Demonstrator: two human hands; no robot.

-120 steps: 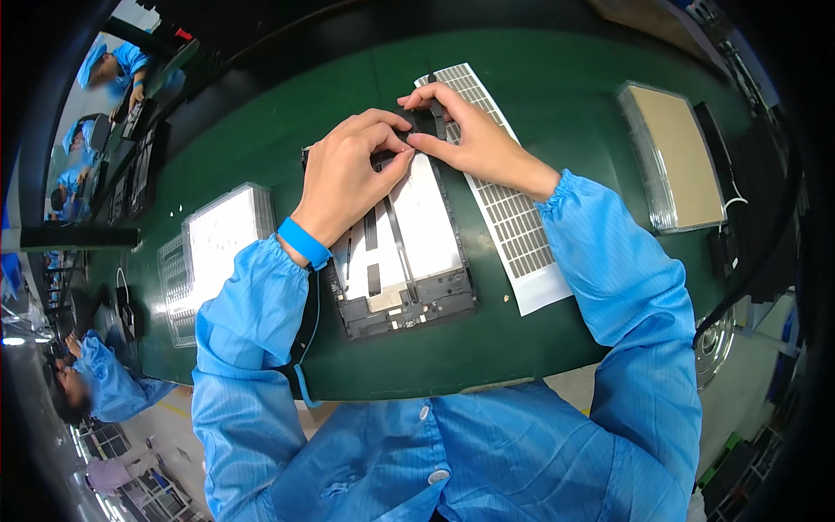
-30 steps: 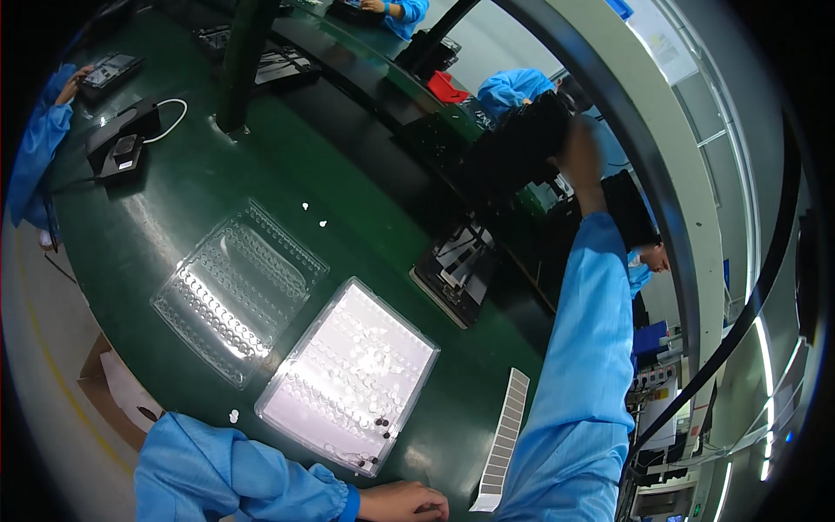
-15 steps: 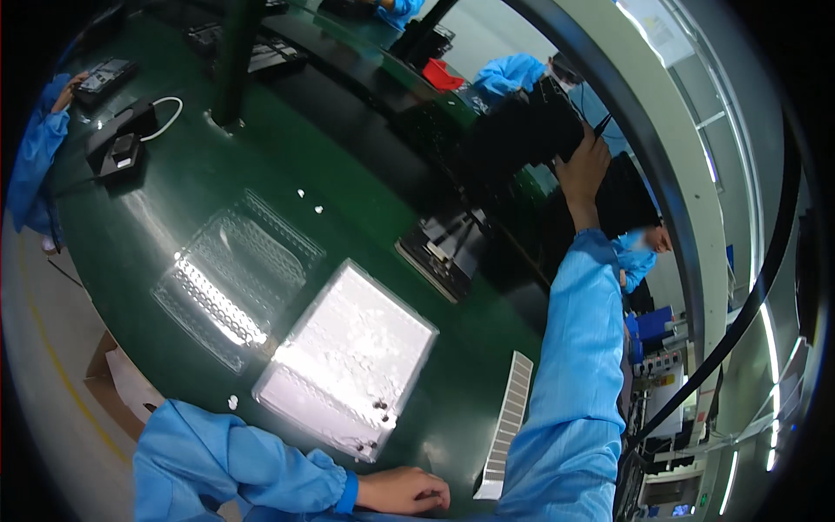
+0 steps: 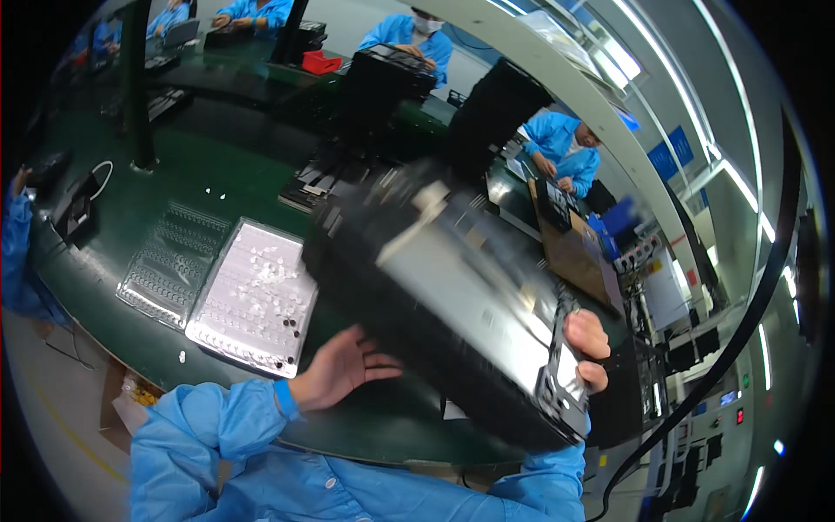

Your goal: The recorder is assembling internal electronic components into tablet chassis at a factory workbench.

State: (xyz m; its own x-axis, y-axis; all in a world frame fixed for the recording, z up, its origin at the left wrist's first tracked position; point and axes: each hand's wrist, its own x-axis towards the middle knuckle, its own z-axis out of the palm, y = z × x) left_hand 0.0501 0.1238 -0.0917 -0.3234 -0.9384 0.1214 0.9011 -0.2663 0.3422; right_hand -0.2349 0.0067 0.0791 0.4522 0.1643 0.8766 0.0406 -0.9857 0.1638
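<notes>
I count one long black module point(image 4: 452, 304) with a silvery top plate, two clear blister trays point(image 4: 252, 300) lying side by side on the green surface point(image 4: 217, 187), and at least three blue-coated people at the far benches. My right hand point(image 4: 590, 348) grips the module's near end, fingers curled over its edge, holding it tilted in the air above the surface. My left hand point(image 4: 341, 370) is open, palm up, fingers spread just beneath the module's underside; I cannot tell whether it touches. Half a second ago that right arm was stretched up toward the dark stack, and the module now sits blurred, close before me.
</notes>
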